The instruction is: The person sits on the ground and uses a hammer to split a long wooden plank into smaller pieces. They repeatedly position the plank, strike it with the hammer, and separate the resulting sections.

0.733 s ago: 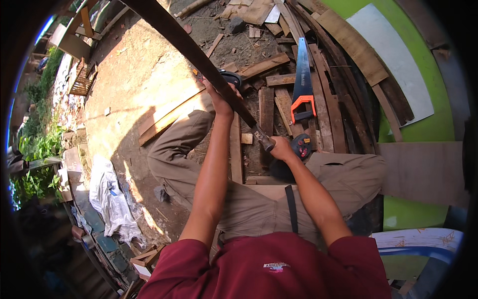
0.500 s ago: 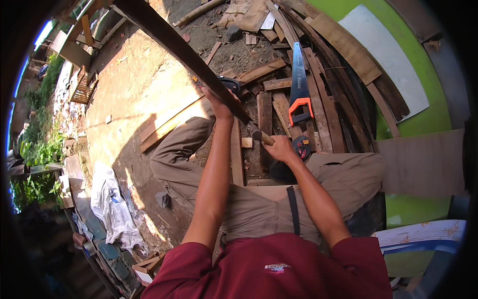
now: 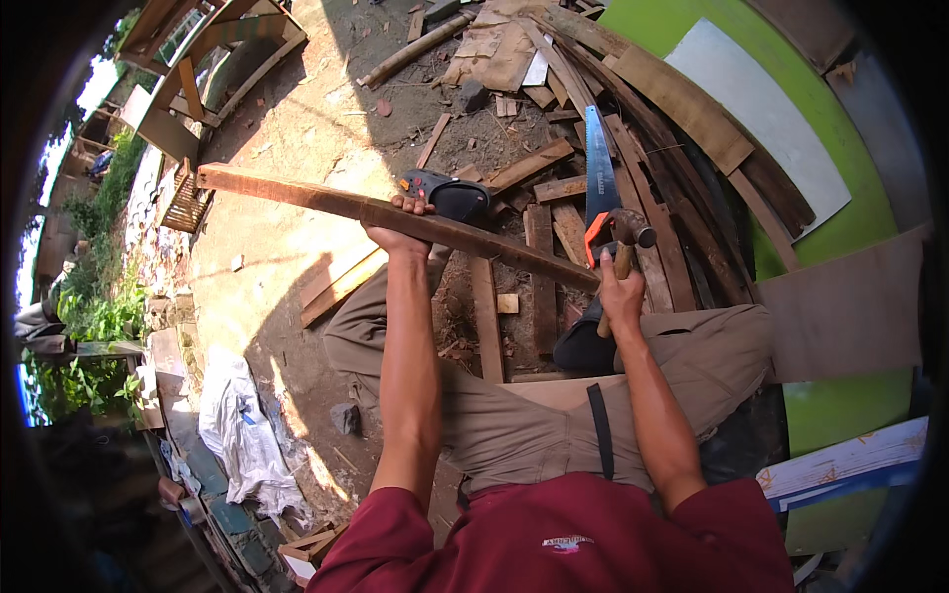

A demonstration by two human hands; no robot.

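My left hand [image 3: 395, 229] grips a long dark wooden plank [image 3: 297, 196] near its middle and holds it up, slanting from upper left down to the right. My right hand [image 3: 621, 295] is closed on the wooden handle of a hammer [image 3: 627, 237], whose metal head sits just above the plank's lower end. A handsaw [image 3: 596, 168] with a blue blade and orange handle lies on the scrap wood right behind the hammer. My knees in khaki trousers spread below both hands.
Scrap boards [image 3: 539, 247] and offcuts litter the dirt ground ahead. Long planks [image 3: 682, 99] lean against a green wall at the right. A dark shoe [image 3: 450, 193] shows behind the plank. White plastic sheeting [image 3: 242, 435] lies at lower left; wooden frames [image 3: 198, 59] stand at upper left.
The plank has swung down from a steep slant to nearly level, its far end now lower left. My right hand has lifted the hammer clear into view.
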